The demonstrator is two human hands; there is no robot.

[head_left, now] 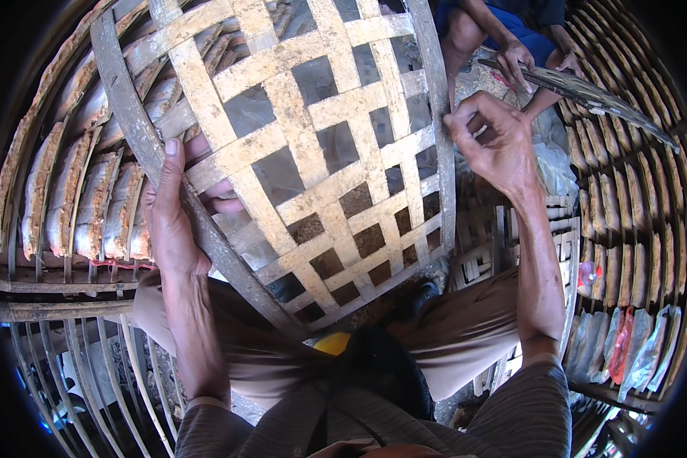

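A woven bamboo lattice panel (pixel 290 114) with a dark wooden frame stands tilted in front of me, its lower end between my knees. My left hand (pixel 177 217) grips the left frame bar, thumb on the front and fingers wrapped through the gaps behind. At the right frame bar, my right hand (pixel 500 145) is curled into a pinch, its fingertips against or just beside the bar. Whatever those fingertips may hold is too small to make out. Brown dirt marks several of the panel's pale strips.
Across from me at the upper right, another person's hands (pixel 517 61) hold a long dark strip (pixel 595 95). Slatted racks with pale, brown-edged pieces (pixel 88 198) curve along the left, and similar rows (pixel 618 206) along the right. Plastic sheets (pixel 626 347) hang lower right; bamboo rails (pixel 91 366) stand lower left.
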